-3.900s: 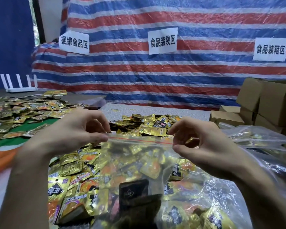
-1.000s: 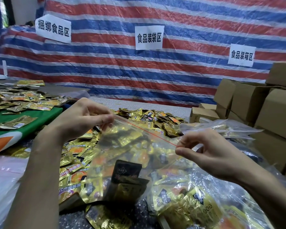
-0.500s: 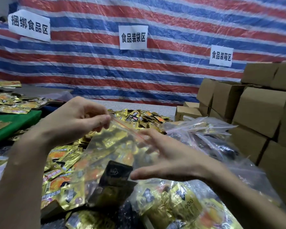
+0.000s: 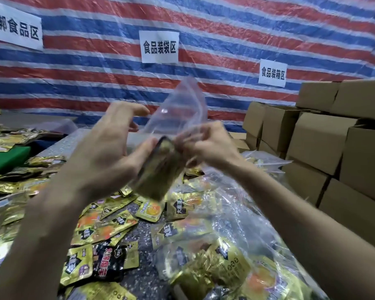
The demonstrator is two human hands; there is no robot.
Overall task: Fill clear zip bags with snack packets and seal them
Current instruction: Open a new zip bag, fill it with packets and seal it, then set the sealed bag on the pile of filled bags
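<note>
Right hand [image 4: 206, 148] pinches clear plastic zip bag [image 4: 180, 109] against blurred gold foil snack packets [image 4: 160, 169]; left hand [image 4: 104, 152] unclenched, thumb touching packets

Stacked cardboard boxes [image 4: 316, 146] wall off the side to the right of the right hand [image 4: 206, 148], and the raised zip bag [image 4: 180, 109] fills the air just beyond its fingers. Below both hands, snack packets [image 4: 108, 224] and filled bags [image 4: 225, 252] cover the table [image 4: 139, 276]. The air to the left of the left hand [image 4: 104, 152] is open.
</note>
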